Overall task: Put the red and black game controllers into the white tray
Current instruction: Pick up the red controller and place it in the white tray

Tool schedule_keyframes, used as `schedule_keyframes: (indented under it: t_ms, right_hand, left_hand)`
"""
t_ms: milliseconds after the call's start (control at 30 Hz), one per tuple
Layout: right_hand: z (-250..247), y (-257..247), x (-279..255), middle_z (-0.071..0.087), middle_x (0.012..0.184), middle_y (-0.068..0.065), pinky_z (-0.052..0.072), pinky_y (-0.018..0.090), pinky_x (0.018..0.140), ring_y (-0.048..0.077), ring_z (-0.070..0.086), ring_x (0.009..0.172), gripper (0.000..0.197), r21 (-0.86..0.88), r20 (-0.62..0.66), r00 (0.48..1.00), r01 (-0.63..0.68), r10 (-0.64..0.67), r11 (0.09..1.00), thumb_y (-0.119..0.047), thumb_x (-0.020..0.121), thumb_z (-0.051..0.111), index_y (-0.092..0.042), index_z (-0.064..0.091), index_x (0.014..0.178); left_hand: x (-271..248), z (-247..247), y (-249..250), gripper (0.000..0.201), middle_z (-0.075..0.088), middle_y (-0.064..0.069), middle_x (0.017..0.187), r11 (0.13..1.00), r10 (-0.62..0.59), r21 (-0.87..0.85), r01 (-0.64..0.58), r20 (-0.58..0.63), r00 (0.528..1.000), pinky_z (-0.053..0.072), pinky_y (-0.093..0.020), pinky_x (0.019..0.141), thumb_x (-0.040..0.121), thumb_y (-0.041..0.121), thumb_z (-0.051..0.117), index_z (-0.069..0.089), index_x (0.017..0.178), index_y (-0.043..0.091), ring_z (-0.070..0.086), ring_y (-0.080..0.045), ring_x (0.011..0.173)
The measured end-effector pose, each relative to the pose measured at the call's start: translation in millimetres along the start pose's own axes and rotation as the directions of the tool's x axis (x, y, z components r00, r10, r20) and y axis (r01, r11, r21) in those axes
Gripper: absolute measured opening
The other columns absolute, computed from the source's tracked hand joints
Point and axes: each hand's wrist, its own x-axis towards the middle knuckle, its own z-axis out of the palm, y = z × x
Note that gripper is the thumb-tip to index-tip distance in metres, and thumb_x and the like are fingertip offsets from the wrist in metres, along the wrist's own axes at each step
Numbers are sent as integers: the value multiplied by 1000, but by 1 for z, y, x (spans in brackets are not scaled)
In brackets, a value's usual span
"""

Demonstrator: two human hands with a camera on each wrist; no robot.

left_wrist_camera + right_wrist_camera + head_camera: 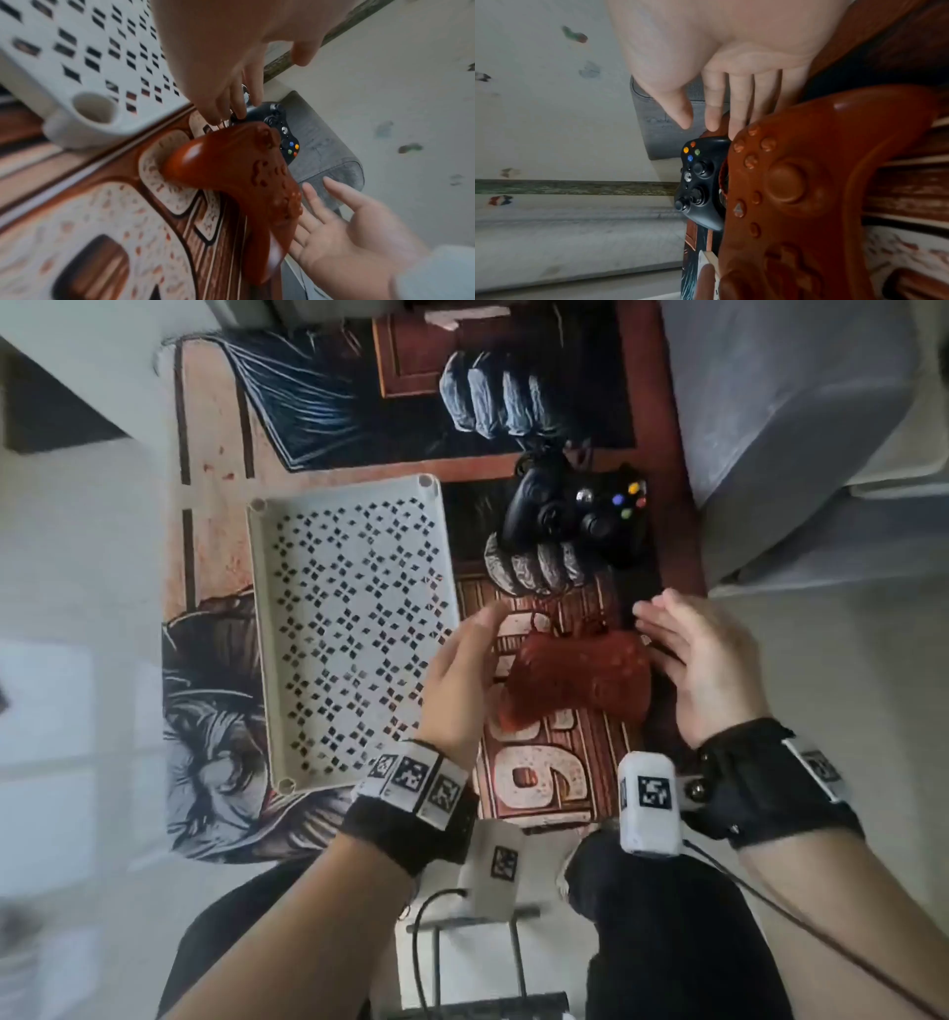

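- At far left, one white tray (354, 629) sits on a printed mat (215, 546), its perforated floor holding nothing, its long axis running away from me.
- Just right of the tray, my left hand (457, 680) hovers with fingers straight and apart, holding nothing; its palm faces the red controller.
- Between my two hands lies one red controller (580, 675) on the mat, face up, long axis running side to side, both handles pointing back toward me.
- The left hand seems a little off the controller's left handle; I cannot tell whether it touches.
- My right hand (703, 670) is at the controller's right end, fingers straight and together, empty; in the left wrist view the fingers (316, 205) reach just beside or under that end.
- The right hand looks nearer, so I judge a two-handed scoop comes next, then a carry leftward to the tray.
- Farther away, beyond the red one and well apart from both hands, one black controller (580, 510) lies face up on the mat.
- Count: two controllers, one tray, neither controller in the tray yet.
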Motion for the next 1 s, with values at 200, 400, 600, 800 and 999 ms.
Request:
schedule_keyframes:
  t_ms: [200, 400, 600, 800, 999]
  right_hand:
    - [-5, 24, 15, 78, 102, 8, 52, 30, 80, 21, 72, 101, 12, 84, 45, 994, 96, -100, 992, -23, 94, 62, -20, 71, 87]
    - [-6, 45, 23, 77, 100, 9, 55, 33, 84, 21, 72, 96, 20, 186, 81, 979, 168, -185, 968, -18, 94, 63, -22, 74, 77]
    - [-9, 66, 32, 77, 98, 7, 59, 36, 79, 19, 72, 88, 25, 204, 132, 942, 277, -307, 939, -22, 94, 63, -22, 73, 71]
    - [-7, 70, 33, 77, 101, 14, 56, 50, 91, 27, 73, 92, 20, 226, 181, 915, 318, -360, 921, -25, 91, 67, -17, 75, 74]
    - [6, 67, 18, 78, 88, 16, 56, 61, 84, 31, 74, 81, 17, 145, 96, 921, 361, -376, 921, -25, 84, 72, -14, 79, 74]
  left_hand:
    - [19, 11, -29, 53, 72, 17, 134, 1000, 13, 3, -13, 45, 999, 44, -54, 117, 76, 75, 50, 76, 114, 49, 64, -11, 131]
    - [34, 6, -43, 48, 79, 16, 120, 998, 55, -46, -53, 53, 997, 51, -51, 111, 82, 68, 50, 80, 107, 40, 73, -9, 118]
    - [36, 4, -54, 40, 85, 4, 97, 985, 155, -88, -147, 96, 983, 63, -36, 85, 91, 51, 60, 81, 110, 23, 81, -8, 85]
    - [37, 3, -54, 39, 82, 0, 81, 981, 194, -70, -183, 200, 961, 61, -35, 77, 96, 45, 58, 82, 87, 16, 77, -15, 69]
    - [35, 8, -58, 17, 79, 1, 74, 971, 238, -15, -237, 57, 970, 55, -24, 49, 96, 26, 65, 79, 102, 19, 74, -15, 58]
